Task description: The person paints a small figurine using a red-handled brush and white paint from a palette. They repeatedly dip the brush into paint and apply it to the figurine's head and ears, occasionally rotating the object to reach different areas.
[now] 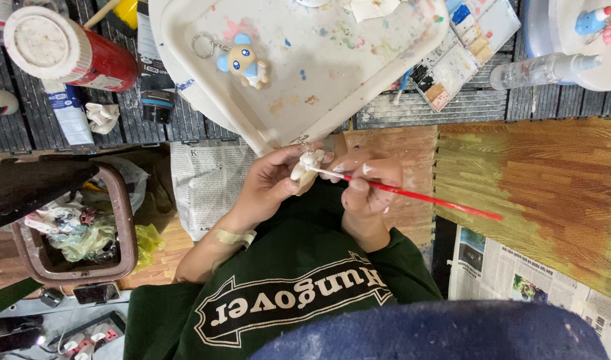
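Presently, left hand fingers pinch a small white figurine, apparently unpainted; right hand fingers pinch a red paintbrush touching it.

Red cylindrical can with white lid top left, white-blue tube below it, black-labelled bottle beside.

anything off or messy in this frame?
The white tray sits tilted, one corner overhanging toward the hands, and is splattered with paint around a blue-eared figurine keychain. A red can lies on its side. The left hand holds a small white figurine; the right hand holds a red brush.
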